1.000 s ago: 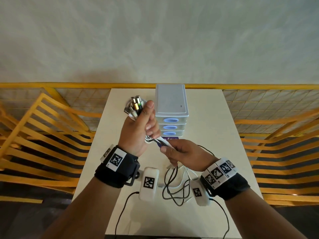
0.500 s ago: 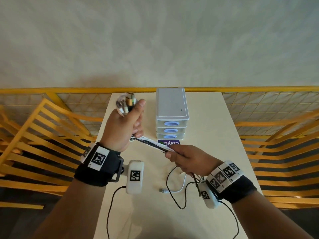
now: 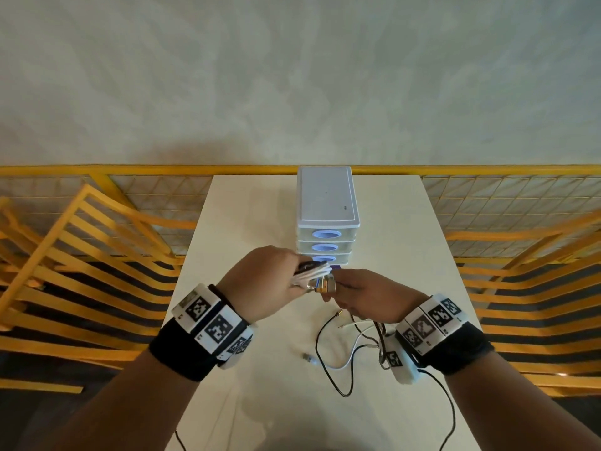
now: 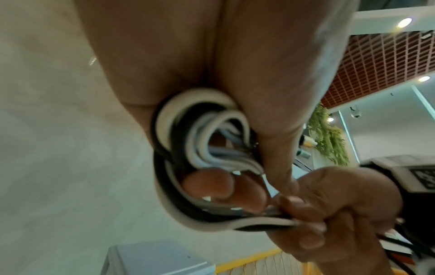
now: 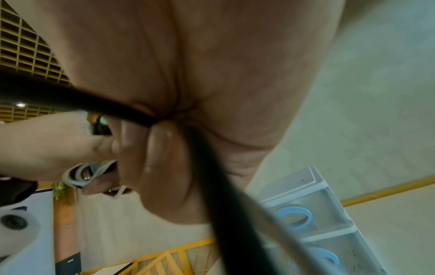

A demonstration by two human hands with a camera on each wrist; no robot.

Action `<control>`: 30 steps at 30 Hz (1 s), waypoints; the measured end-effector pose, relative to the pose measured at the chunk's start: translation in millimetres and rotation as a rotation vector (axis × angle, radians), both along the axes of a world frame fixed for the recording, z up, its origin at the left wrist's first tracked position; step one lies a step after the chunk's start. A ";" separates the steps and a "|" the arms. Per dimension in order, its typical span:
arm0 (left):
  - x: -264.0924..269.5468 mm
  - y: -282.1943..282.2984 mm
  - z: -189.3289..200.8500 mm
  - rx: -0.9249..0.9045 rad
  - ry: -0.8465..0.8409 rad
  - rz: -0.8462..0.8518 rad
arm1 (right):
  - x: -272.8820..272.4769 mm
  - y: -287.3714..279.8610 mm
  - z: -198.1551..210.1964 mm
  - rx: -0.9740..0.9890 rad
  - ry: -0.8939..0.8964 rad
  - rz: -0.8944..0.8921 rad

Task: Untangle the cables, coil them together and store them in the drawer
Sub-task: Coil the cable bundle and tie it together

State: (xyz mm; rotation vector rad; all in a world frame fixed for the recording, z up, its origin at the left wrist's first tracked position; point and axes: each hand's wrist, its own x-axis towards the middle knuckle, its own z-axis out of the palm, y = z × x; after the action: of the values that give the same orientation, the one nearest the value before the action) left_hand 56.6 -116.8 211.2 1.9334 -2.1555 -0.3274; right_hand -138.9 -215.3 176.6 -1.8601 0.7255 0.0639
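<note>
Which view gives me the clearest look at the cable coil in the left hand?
The left wrist view: the cable coil fills the frame, white and black loops wrapped around the fingers. The head view shows only a small bundle between the left hand and right hand. The right wrist view shows just a few loops, partly blocked.

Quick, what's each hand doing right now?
Left hand: gripping the coiled cables.
Right hand: pinching the cable strands beside the coil.
</note>
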 end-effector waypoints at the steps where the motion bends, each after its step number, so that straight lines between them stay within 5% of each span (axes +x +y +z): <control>1: -1.7 0.1 -0.3 0.021 -0.036 -0.012 | 0.2 -1.5 -0.2 0.013 0.012 -0.003; 12: -14.5 2.2 -15.3 0.038 -0.180 -0.082 | -1.7 -7.5 3.6 0.380 -0.015 -0.083; 20: -30.3 0.9 -8.6 0.075 -0.348 -0.130 | -7.0 -8.7 16.9 0.061 0.066 0.073; 26: -26.6 -3.9 -10.2 -0.204 -0.403 -0.197 | -5.7 -10.6 29.5 0.000 0.089 0.195; 30: -27.7 -1.6 -12.2 -0.140 -0.387 -0.228 | -4.4 -8.4 35.9 0.005 0.073 0.218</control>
State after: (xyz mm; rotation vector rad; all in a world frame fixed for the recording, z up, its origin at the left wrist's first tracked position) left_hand 28.9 -118.4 199.1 1.7925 -2.5677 0.1747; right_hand -143.3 -223.7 212.5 -1.9336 0.5690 0.2746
